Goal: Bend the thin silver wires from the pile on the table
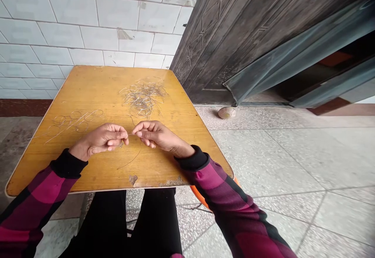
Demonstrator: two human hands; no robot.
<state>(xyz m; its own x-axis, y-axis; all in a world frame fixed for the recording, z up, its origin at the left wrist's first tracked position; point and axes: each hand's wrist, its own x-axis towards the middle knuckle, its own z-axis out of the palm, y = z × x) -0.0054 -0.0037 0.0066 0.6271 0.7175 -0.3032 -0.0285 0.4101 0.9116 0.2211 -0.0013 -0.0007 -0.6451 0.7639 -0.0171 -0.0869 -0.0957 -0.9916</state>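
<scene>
Left hand (101,138) and right hand (158,135) pinch 1 wire (130,134).

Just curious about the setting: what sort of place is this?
It looks like the doorway of a modest home or workshop, though I can't be sure: a worn wooden table stands by a white tiled wall and a dark patterned door, on a speckled stone floor.

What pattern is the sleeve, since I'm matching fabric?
Magenta-and-black check, on the right sleeve, in the head view.
</scene>
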